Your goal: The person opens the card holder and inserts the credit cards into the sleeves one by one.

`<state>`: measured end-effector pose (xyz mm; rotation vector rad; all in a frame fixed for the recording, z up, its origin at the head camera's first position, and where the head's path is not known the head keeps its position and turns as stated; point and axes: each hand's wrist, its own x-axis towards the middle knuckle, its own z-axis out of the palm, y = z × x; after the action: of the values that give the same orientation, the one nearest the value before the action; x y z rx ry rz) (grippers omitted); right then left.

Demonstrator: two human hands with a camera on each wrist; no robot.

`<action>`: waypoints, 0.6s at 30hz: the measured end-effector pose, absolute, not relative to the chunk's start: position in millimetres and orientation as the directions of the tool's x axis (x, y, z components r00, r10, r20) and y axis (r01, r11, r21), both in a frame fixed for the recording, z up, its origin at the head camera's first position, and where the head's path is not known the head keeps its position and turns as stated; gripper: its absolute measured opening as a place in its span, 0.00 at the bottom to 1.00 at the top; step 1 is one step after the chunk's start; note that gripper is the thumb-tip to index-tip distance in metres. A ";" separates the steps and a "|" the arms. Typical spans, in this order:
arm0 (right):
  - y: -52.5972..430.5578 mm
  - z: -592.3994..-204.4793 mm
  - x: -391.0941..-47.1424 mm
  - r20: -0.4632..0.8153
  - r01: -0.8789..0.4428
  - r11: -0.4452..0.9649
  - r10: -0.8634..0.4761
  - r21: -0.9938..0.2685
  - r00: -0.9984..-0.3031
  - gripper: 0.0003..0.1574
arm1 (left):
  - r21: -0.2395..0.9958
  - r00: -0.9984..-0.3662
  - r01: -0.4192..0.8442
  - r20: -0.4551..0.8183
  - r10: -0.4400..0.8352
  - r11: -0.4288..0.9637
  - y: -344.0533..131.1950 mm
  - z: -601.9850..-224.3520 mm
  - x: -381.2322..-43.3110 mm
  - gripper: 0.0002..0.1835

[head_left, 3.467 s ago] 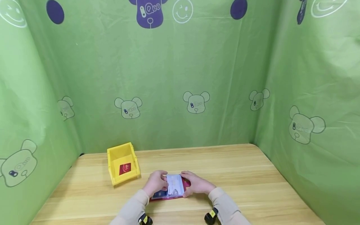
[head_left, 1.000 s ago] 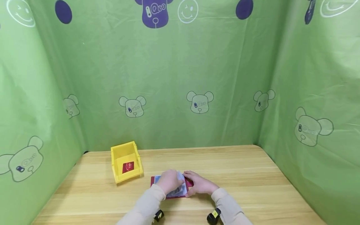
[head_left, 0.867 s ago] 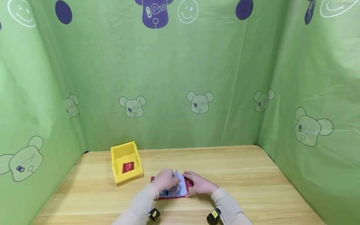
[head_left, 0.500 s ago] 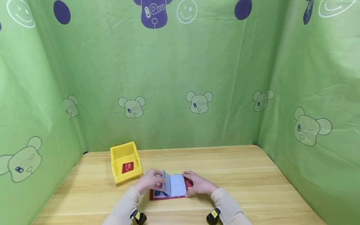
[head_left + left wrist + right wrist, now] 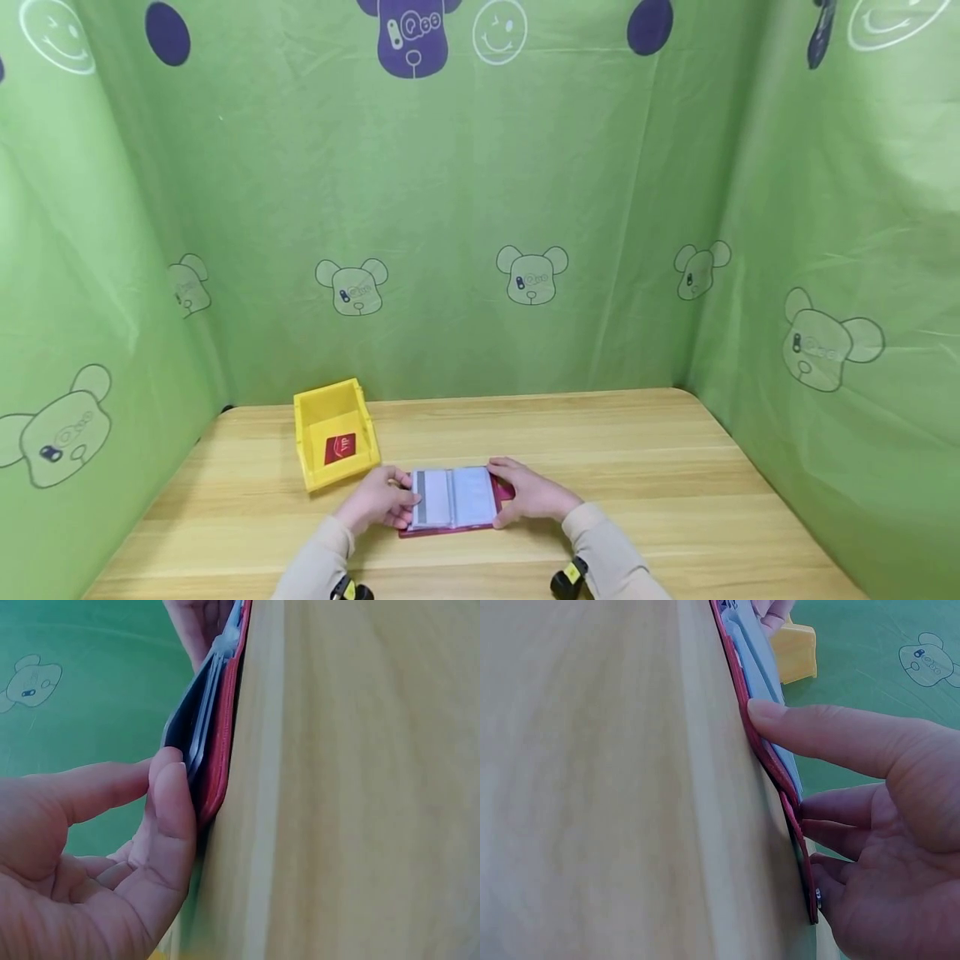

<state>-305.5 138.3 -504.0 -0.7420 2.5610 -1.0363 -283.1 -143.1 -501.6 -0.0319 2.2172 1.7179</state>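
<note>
A red card holder [image 5: 476, 497] lies spread on the wooden table, its clear sleeve pages facing up. The left-hand page [image 5: 435, 497] shows the pale back of a card with a dark stripe. My left hand [image 5: 377, 498] pinches that page's outer edge between thumb and fingers. In the left wrist view the page [image 5: 178, 724] stands a little off the sleeves and red cover [image 5: 222, 735] beneath. My right hand [image 5: 536, 493] grips the holder's right side, thumb at the near edge and fingers at the far edge. A strap with a metal snap [image 5: 817, 898] sticks out under the right fingers.
A yellow bin [image 5: 309, 483] stands at the back left with a red VIP card [image 5: 341, 447] in it. Green printed curtains [image 5: 442, 192] close in the table [image 5: 645, 467] at the back and both sides.
My left hand has turned a sleeve page from right to left, where it lies nearly flat. A striped card back now shows on the left. My right hand has stayed on the holder's right side.
</note>
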 end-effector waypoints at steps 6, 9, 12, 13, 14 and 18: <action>138.2 -504.3 -306.0 -0.061 -0.355 0.614 -0.552 -0.705 -0.832 0.61 | 0.938 -0.943 -0.224 -0.277 0.186 0.264 -147.5 -501.5 -283.4 0.16; 138.3 -504.0 -306.0 -0.063 -0.350 0.618 -0.546 -0.704 -0.836 0.61 | 0.938 -0.944 -0.209 -0.267 0.192 0.275 -152.3 -497.6 -283.4 0.17; 138.1 -503.2 -305.4 -0.064 -0.348 0.616 -0.546 -0.707 -0.835 0.61 | 0.938 -0.944 -0.190 -0.256 0.210 0.290 -160.0 -489.1 -284.1 0.17; 138.0 -503.0 -305.2 -0.065 -0.348 0.615 -0.546 -0.708 -0.835 0.61 | 0.938 -0.945 -0.182 -0.250 0.212 0.295 -163.0 -485.3 -284.7 0.17; 137.9 -502.8 -305.0 -0.065 -0.348 0.614 -0.547 -0.708 -0.834 0.60 | 0.940 -0.947 -0.174 -0.241 0.210 0.294 -166.3 -481.2 -285.7 0.17; 138.0 -503.1 -304.2 -0.068 -0.350 0.619 -0.549 -0.703 -0.833 0.60 | 0.955 -0.968 -0.150 -0.195 0.161 0.255 -180.0 -465.8 -292.0 0.17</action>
<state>-304.2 138.0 -503.1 -0.7308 2.5690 -1.0274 -292.0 -180.0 -465.8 0.0101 2.2749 1.7761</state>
